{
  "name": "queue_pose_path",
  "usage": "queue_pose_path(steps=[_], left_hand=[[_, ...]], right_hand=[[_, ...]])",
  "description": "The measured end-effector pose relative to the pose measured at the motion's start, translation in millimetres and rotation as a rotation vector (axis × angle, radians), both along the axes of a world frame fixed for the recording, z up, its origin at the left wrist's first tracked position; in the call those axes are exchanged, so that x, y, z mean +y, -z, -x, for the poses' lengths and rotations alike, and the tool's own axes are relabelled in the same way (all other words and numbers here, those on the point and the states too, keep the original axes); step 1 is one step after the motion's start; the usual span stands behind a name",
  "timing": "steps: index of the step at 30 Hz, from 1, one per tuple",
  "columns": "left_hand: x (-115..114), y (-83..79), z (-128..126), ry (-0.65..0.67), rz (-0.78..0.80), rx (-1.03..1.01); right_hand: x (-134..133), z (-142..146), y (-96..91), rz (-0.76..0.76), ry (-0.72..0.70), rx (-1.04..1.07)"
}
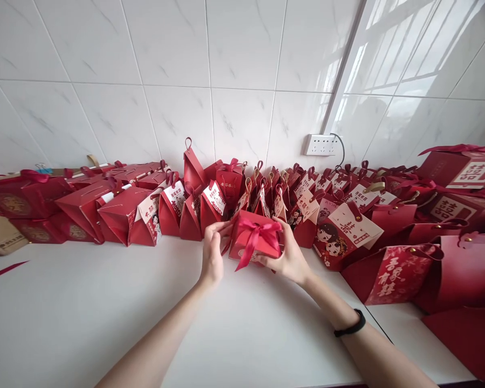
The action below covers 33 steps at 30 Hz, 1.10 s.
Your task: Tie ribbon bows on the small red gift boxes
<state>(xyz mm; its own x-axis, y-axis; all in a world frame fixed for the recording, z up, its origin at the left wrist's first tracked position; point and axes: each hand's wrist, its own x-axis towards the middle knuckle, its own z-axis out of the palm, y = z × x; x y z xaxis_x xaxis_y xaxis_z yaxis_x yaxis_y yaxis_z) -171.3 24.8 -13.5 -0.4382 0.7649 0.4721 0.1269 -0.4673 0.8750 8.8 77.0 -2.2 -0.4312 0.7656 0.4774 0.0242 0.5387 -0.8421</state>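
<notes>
A small red gift box with a crimson ribbon bow on top is between my two hands, just in front of the row of bags. My right hand grips its right side, thumb low on the front and fingers up along the edge. Against its left side rests my left hand, with its fingertips partly hidden behind the box. Close behind stand red tent-shaped gift bags, among them a bag with a white printed flap and a pale-flapped one.
Red boxes and a brown paper bag line the left. More red bags and stacked boxes crowd the right. A loose ribbon lies on the white table. A power strip hangs on the tiled wall.
</notes>
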Motion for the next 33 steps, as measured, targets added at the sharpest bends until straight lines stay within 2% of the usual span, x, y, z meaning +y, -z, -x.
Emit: queue_pose_path(steps=[4,6,8,14,18,19,21,24,27,30,33], left_hand=[[1,2.4,2,-0.08,-0.062,0.042],[0,1.7,1,-0.069,-0.04,0.076],[-2,0.4,-1,-0.048,-0.016,0.101],[-5,-0.5,-6,0.004,0.027,0.183],[-3,2.9,-5,0.017,0.055,0.237],[-2,3.7,-4,0.02,0.059,0.251],[-1,5.2,-3,0.032,0.058,0.297],[0,7.5,1,0.017,0.016,0.481],[0,10.4,5,0.028,-0.029,0.668],[1,12.7,8,0.071,-0.024,0.808],[4,13.3,8,0.108,-0.01,0.866]], right_hand=[[-3,0,-10.4,0.425,-0.089,0.338],[-4,0,-13.8,0.604,-0.14,0.396],[-6,-1,-15.7,0.716,-0.185,0.431],[-3,-4,-16.0,0.744,-0.274,0.579],[-2,-2,-14.0,0.739,-0.228,0.547],[-2,-2,-13.2,0.673,-0.192,0.529],[-5,0,-11.3,0.428,-0.087,0.463],[-13,-2,-11.2,-0.081,0.123,0.261],[-25,-18,-20.5,-0.561,0.322,0.07],[-42,-58,-43.9,-0.864,0.405,-0.107],[-60,-128,-75.8,-0.937,0.552,-0.32]])
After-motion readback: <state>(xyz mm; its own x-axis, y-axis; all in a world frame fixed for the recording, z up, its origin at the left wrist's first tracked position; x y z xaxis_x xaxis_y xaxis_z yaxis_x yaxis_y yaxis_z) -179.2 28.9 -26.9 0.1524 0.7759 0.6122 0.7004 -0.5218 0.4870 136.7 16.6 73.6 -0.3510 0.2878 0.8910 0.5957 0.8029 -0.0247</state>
